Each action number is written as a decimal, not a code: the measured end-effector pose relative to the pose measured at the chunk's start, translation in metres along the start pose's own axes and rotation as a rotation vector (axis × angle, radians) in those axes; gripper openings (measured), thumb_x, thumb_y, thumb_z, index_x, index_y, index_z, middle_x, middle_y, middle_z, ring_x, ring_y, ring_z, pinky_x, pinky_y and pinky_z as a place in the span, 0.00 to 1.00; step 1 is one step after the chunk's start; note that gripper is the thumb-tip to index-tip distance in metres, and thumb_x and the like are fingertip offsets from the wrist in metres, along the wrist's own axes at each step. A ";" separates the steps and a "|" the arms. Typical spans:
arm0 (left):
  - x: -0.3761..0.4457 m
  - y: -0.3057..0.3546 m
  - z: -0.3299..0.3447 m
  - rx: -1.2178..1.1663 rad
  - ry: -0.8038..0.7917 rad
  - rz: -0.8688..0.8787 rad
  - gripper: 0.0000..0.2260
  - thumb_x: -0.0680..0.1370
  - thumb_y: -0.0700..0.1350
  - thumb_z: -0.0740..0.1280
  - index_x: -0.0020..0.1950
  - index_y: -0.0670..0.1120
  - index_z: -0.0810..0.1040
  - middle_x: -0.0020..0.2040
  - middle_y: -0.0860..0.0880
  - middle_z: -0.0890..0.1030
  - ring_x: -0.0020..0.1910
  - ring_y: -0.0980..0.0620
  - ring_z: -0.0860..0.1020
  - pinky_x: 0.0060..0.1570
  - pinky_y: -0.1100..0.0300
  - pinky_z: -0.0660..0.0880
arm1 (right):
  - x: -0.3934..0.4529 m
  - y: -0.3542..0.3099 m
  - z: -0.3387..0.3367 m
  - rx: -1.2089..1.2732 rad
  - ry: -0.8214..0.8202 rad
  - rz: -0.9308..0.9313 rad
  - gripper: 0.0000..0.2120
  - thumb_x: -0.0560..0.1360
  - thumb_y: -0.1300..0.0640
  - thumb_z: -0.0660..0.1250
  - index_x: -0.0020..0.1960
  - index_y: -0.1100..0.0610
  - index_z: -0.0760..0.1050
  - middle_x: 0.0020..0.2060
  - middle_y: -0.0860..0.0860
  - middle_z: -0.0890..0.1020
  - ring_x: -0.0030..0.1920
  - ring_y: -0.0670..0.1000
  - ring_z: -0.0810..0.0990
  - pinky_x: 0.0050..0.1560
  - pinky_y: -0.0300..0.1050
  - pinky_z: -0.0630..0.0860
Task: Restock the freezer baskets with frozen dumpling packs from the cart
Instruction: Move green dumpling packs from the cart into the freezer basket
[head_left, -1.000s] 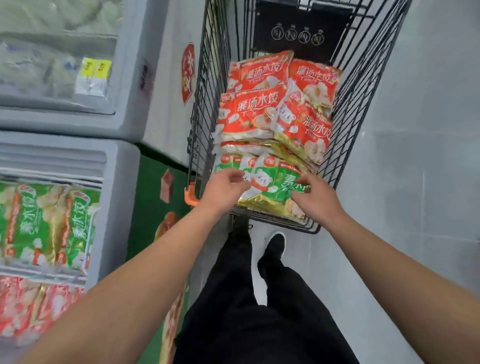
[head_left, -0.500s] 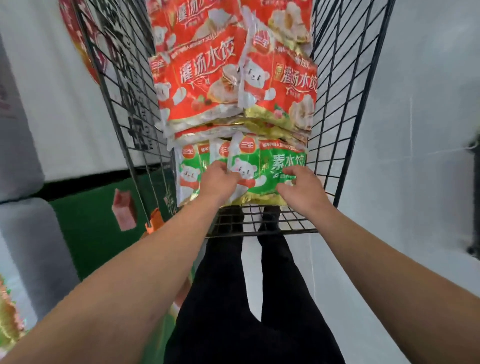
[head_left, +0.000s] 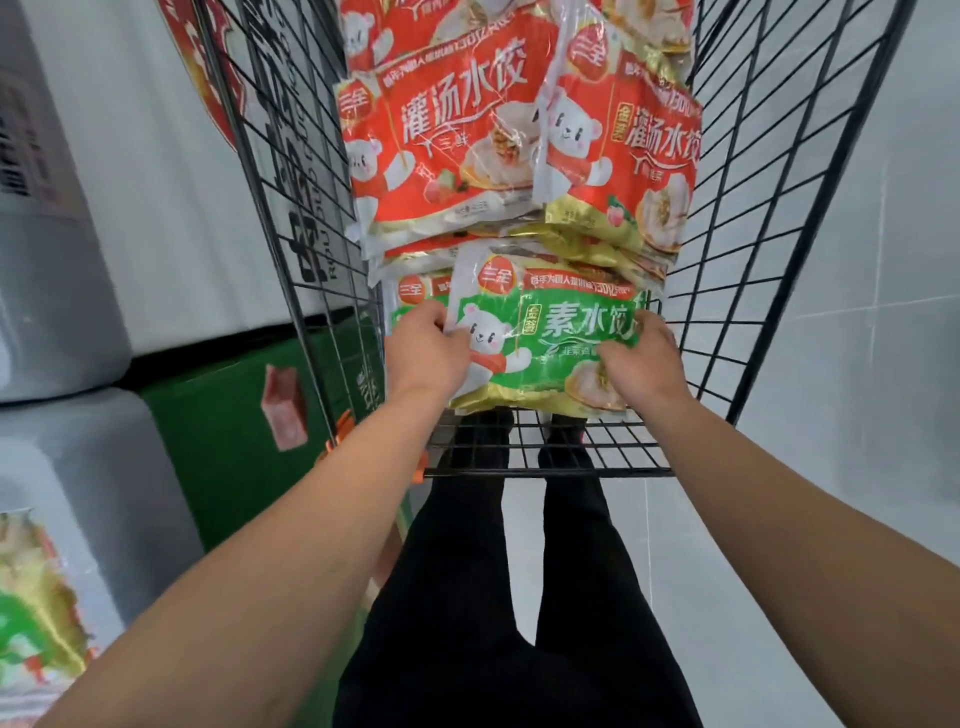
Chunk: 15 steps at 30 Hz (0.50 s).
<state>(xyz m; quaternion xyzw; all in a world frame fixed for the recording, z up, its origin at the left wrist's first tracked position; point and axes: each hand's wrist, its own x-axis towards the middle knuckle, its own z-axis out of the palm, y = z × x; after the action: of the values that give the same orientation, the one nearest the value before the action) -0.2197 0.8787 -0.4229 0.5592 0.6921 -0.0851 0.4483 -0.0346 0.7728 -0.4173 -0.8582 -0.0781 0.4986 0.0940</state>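
At far left the white freezer cabinet (head_left: 78, 467) shows a blurred pack at its edge. In the wire cart (head_left: 291, 218), the left hand (head_left: 427, 353) pinches the left edge of the green dumpling pack (head_left: 540, 338), and the right hand (head_left: 641, 364) grips its right edge. The red packs (head_left: 452, 135) overlap its far end, so it should likely slide toward the body, kept level, before lifting, lest the stack topple

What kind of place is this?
Probably a supermarket's frozen-food aisle: a wire cart stacked with red dumpling packs, white chest freezers alongside, and both hands lifting a green dumpling pack.
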 end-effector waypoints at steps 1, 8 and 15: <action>0.004 -0.002 -0.005 -0.001 0.017 -0.016 0.06 0.78 0.39 0.66 0.41 0.43 0.76 0.39 0.49 0.78 0.39 0.49 0.75 0.35 0.59 0.68 | 0.005 -0.002 0.000 0.057 -0.041 0.063 0.30 0.73 0.53 0.65 0.74 0.53 0.63 0.65 0.50 0.73 0.64 0.53 0.73 0.68 0.50 0.69; 0.016 -0.009 -0.005 -0.180 -0.016 -0.207 0.08 0.77 0.39 0.65 0.39 0.45 0.71 0.40 0.48 0.76 0.42 0.47 0.75 0.41 0.57 0.69 | 0.023 0.013 -0.001 0.483 -0.045 0.329 0.26 0.63 0.46 0.71 0.59 0.56 0.76 0.48 0.52 0.83 0.43 0.51 0.81 0.37 0.48 0.77; -0.001 -0.006 -0.005 -0.413 0.008 -0.262 0.17 0.77 0.41 0.67 0.34 0.48 0.61 0.35 0.48 0.68 0.36 0.43 0.71 0.35 0.57 0.62 | 0.008 -0.001 -0.010 0.676 -0.031 0.287 0.11 0.76 0.69 0.61 0.54 0.64 0.80 0.48 0.59 0.85 0.44 0.56 0.85 0.50 0.55 0.83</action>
<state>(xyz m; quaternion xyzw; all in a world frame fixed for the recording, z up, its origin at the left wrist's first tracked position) -0.2276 0.8794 -0.4216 0.3613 0.7634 0.0029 0.5354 -0.0220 0.7743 -0.4189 -0.7732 0.2110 0.5173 0.3001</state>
